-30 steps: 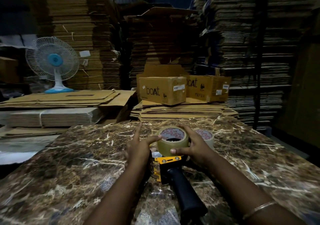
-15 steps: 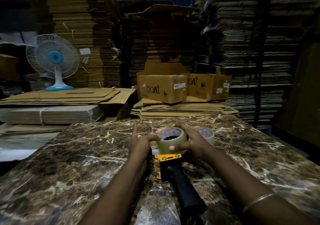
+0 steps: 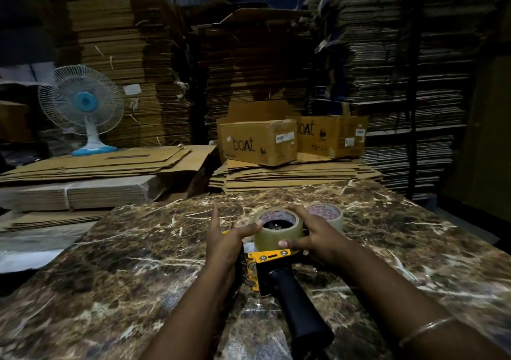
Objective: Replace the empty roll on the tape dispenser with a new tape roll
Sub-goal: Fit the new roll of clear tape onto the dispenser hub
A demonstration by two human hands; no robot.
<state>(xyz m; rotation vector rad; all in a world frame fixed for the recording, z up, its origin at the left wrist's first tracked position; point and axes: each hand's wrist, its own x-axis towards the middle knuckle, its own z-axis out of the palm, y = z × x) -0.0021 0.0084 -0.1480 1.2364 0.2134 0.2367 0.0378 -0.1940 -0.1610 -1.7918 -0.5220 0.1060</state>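
Note:
A yellow tape dispenser [image 3: 269, 256] with a black handle [image 3: 300, 308] lies on the marble table [image 3: 138, 263]. A full roll of clear-brown tape [image 3: 278, 231] sits over the dispenser's head. My left hand [image 3: 225, 236] holds the roll's left side with the thumb and rests on the dispenser, index finger pointing up. My right hand [image 3: 315, 233] grips the roll's right side, thumb on its front. A second tape roll [image 3: 330, 214] lies flat on the table just behind my right hand.
Two "boat" cartons [image 3: 258, 145] sit on flattened cardboard beyond the table's far edge. A blue-and-white table fan [image 3: 81, 108] stands at the left on more flat cardboard. Tall cardboard stacks [image 3: 387, 55] fill the background. A crinkled clear wrapper lies under the handle.
The roll has tilted and settled a little lower over the dispenser head. Both hands stay on it, with small shifts of the fingers.

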